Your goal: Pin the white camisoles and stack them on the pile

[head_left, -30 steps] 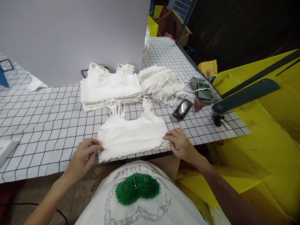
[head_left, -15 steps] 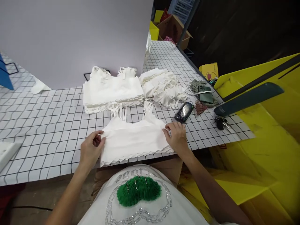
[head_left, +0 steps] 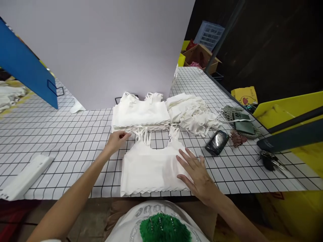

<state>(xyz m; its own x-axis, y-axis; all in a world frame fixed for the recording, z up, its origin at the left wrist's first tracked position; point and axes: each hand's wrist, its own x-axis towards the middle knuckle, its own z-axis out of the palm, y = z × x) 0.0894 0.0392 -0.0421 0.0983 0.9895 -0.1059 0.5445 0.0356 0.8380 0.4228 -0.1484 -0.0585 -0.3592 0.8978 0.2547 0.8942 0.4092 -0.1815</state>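
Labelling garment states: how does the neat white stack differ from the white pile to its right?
The neat stack lies flat, edges aligned, scalloped hems showing; the loose pile is crumpled, straps trailing. The stack sits behind the left hand; the pile is beside the phone. Both are white tops.
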